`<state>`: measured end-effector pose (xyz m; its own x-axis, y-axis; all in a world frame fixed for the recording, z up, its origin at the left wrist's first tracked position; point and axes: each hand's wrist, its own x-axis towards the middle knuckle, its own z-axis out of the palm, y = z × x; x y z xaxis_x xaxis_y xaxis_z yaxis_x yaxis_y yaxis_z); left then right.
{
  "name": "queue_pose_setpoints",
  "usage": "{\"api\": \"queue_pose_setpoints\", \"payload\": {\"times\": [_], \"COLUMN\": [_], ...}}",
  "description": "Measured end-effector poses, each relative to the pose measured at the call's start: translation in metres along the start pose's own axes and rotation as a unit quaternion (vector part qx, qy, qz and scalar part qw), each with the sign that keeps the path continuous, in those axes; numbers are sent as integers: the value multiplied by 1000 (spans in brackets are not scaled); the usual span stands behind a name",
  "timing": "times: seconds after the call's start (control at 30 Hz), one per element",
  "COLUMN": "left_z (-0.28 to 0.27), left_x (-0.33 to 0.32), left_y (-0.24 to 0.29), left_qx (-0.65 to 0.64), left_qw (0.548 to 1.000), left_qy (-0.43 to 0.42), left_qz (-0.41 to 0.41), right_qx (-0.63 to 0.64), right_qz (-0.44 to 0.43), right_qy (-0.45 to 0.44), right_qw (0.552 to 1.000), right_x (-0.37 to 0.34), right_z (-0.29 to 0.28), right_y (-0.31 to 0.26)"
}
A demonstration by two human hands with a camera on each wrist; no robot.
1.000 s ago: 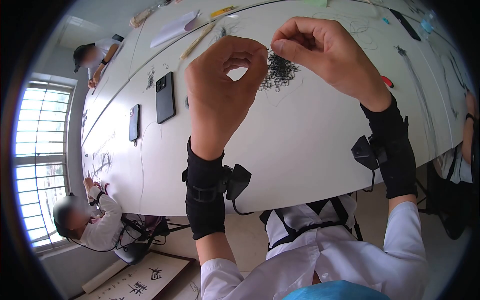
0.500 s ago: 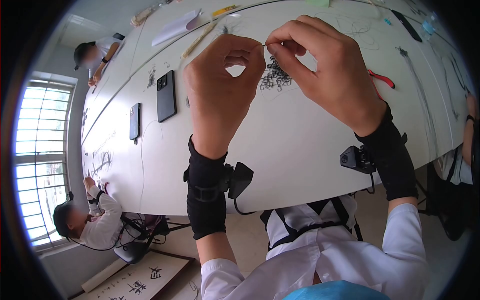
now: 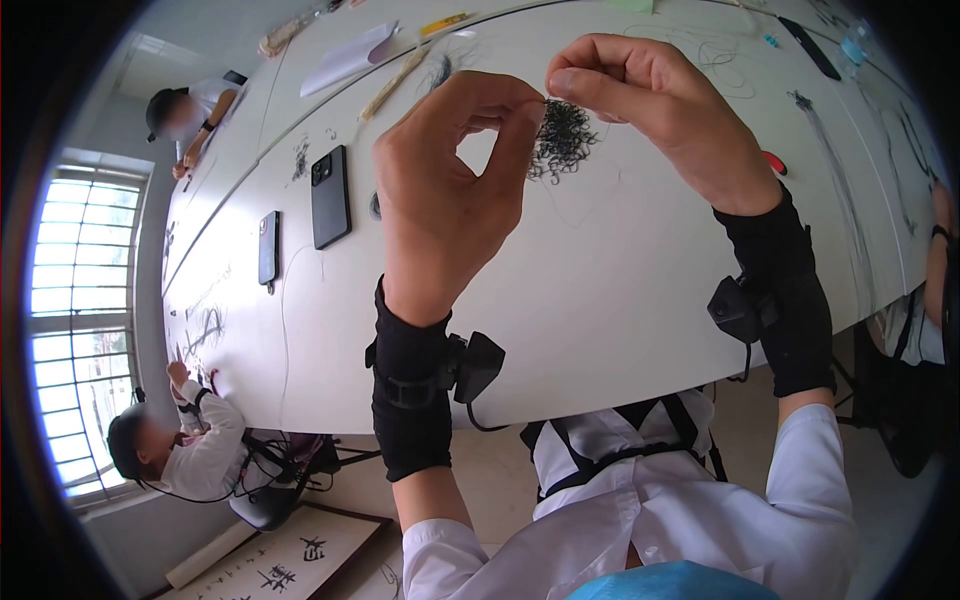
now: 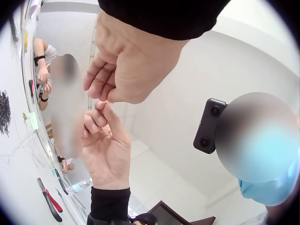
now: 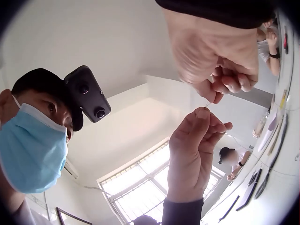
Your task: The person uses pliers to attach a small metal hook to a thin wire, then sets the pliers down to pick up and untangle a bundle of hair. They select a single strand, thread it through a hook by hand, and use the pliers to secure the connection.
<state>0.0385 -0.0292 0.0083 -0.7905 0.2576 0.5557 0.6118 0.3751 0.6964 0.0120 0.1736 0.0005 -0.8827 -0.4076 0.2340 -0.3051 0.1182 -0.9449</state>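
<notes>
My left hand and right hand are raised over the table with their fingertips close together. In the right wrist view a short, very thin strand shows between them; its kind is too fine to make out. Left thumb and forefinger pinch one end, while the right thumb and forefinger pinch the other. Fingers hide most of it. Below and just beyond the hands lies a pile of small, dark, bent hook-like pieces.
Red-and-black-handled pliers lie to the right, mostly behind my right wrist in the head view. Two phones, a black one and a smaller one, lie left. Farther off are white paper and a bottle. Other people sit around the table.
My right hand swung in to meet the left fingertips half a second ago, covering less of the pliers, then turned back outward. The left hand has shifted slightly right.
</notes>
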Motion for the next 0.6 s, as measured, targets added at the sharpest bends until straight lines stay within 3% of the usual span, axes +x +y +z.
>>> {"api": "queue_pose_setpoints", "payload": {"times": [0.1, 0.3, 0.37, 0.4, 0.5, 0.6], "left_z": [1, 1, 0, 1, 2, 2], "left_x": [0, 1, 1, 1, 1, 2], "left_y": [0, 4, 0, 0, -3, -9], "left_qx": [-46, -124, -111, -100, -52, 21], "left_qw": [999, 991, 991, 991, 993, 994], "left_qy": [14, 59, 73, 84, 110, 109], "left_qz": [2, -5, 1, -3, -3, 22], "right_qx": [43, 122, 85, 66, -139, -336], "right_qz": [-7, -46, -37, -32, -141, -261], "right_qy": [-7, 64, 81, 90, 155, 205], "right_qw": [999, 989, 992, 993, 968, 882], "right_x": [0, -1, 0, -1, -6, -10], "right_z": [5, 23, 26, 27, 35, 42], "right_y": [2, 6, 6, 4, -3, -8]}}
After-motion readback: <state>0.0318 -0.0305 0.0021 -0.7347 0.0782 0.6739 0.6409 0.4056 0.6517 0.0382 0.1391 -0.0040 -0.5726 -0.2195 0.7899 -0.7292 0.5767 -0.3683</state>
